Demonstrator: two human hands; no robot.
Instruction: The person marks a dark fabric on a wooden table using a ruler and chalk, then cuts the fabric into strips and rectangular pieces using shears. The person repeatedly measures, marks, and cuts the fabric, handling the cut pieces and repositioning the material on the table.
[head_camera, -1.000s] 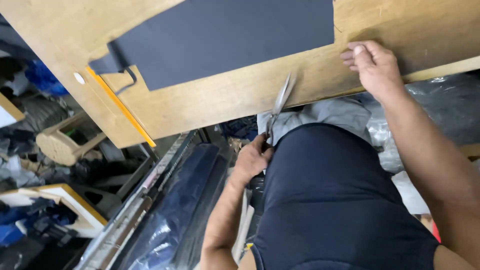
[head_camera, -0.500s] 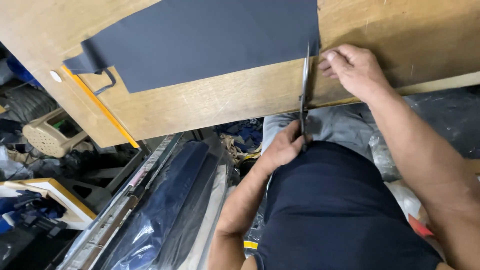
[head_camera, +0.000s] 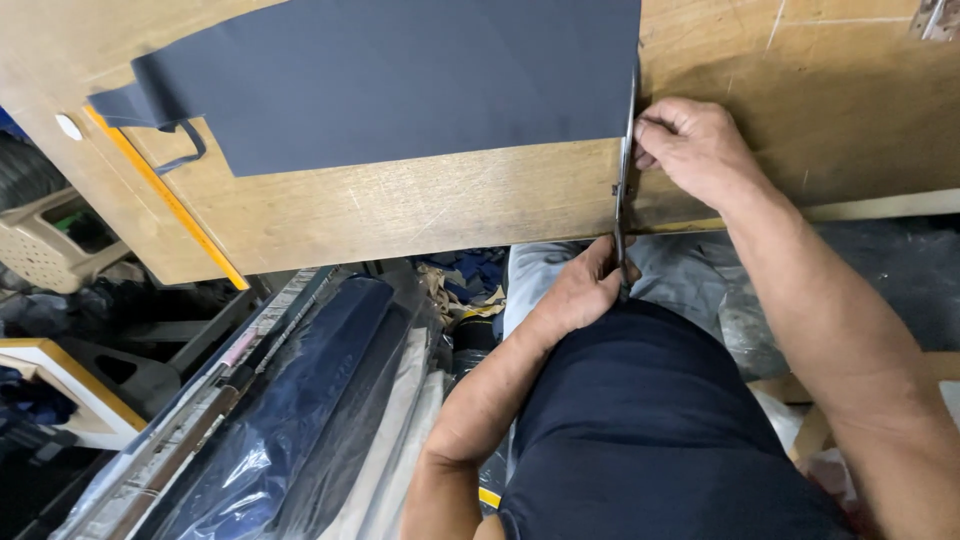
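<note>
A dark grey fabric sheet (head_camera: 400, 80) lies flat on a wooden table (head_camera: 400, 210). My left hand (head_camera: 580, 295) is closed on the handles of a pair of scissors (head_camera: 624, 170) below the table's front edge. The blades point away from me, straight along the fabric's right edge. My right hand (head_camera: 700, 150) rests on the wood just right of the blades, its fingertips pinched at the fabric's edge beside the scissors. Whether the blades are open I cannot tell.
A yellow strip (head_camera: 165, 195) runs along the table's left edge, near a dark wire hook (head_camera: 185, 150) and a white round spot (head_camera: 68, 127). Below the table lie plastic-wrapped fabric rolls (head_camera: 300, 400), fabric scraps (head_camera: 465, 280) and a beige stool (head_camera: 50, 240).
My left hand has brought the scissors up from below the table and set them straight along the fabric's right edge. My right hand shifted left to that edge.
</note>
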